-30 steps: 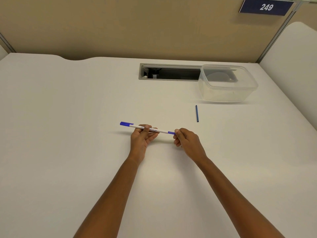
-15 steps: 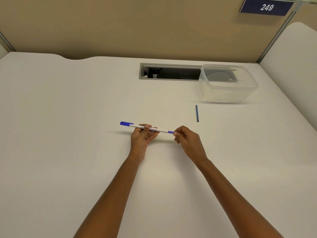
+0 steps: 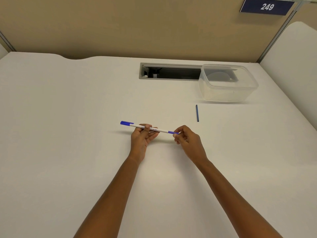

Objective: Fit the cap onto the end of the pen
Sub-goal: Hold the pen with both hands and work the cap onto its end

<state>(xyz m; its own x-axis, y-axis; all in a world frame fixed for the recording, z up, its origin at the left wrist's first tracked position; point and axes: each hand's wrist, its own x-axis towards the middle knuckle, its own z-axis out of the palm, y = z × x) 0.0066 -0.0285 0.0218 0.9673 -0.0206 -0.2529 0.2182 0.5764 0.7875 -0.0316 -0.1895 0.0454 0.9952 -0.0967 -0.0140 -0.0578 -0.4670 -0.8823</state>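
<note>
A white pen (image 3: 163, 130) with blue ends is held level just above the white table (image 3: 68, 152), pointing left to right. My left hand (image 3: 142, 138) grips the barrel near its middle, fingers curled under and thumb on top. A blue cap (image 3: 127, 123) with a clip sits on the pen's left end. My right hand (image 3: 187, 140) pinches the blue right end (image 3: 172, 132) between thumb and fingers; the tip itself is hidden by the fingers.
A thin dark blue stick (image 3: 197, 113) lies on the table to the right, beyond my right hand. A clear plastic container (image 3: 228, 83) with a lid stands at the back right, beside a cable slot (image 3: 169, 71). A beige partition rises behind.
My right hand has slid slightly right along the pen's blue end, showing a little more of it. The left hand and pen have stayed put.
</note>
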